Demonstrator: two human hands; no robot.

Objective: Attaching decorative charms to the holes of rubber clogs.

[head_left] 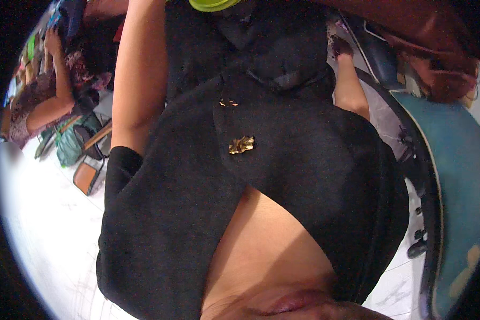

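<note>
Black fabric garment [282,176] with a small gold ornament [241,144] drapes over everything close up; both hands hidden, fingers' state untellable.

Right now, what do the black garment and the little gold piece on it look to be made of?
The black garment looks like soft matte cloth, perhaps wool or fleece: it drapes in folds with a faintly fuzzy surface. The gold piece looks like shiny metal, or metal-coloured plastic: it glints and has a crinkled, leaf-like shape.
</note>
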